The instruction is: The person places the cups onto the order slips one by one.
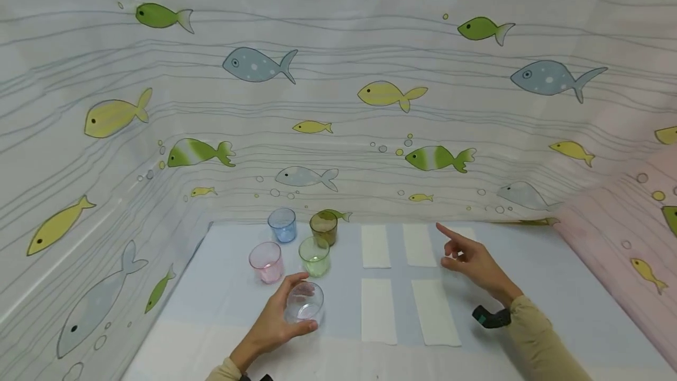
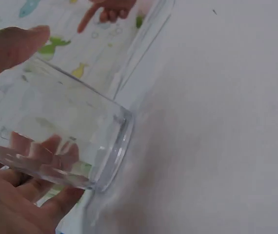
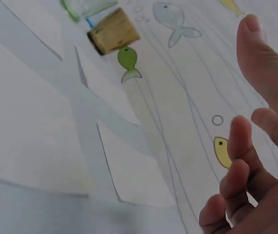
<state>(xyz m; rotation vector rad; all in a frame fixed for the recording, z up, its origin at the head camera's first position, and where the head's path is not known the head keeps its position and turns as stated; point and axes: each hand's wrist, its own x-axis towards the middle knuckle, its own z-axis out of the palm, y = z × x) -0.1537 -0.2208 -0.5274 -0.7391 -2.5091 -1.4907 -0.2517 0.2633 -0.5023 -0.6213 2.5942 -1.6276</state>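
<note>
My left hand (image 1: 274, 319) grips a clear glass (image 1: 305, 304), thumb on the near side and fingers round the far side. In the left wrist view the clear glass (image 2: 66, 122) shows its thick base close over the white surface. Over the right side of the table my right hand (image 1: 476, 263) holds nothing, its index finger stretched out and the others loosely bent. Just beyond the left hand stand a pink glass (image 1: 267, 263), a green glass (image 1: 314, 257), a blue glass (image 1: 282, 226) and a brown glass (image 1: 324, 229).
Several flat white rectangles lie in rows on the table, among them a near left piece (image 1: 378, 311) and a near right piece (image 1: 436, 313). A fish-patterned sheet (image 1: 338, 63) walls in the back and sides. A dark wrist camera (image 1: 492, 317) sits at the right sleeve.
</note>
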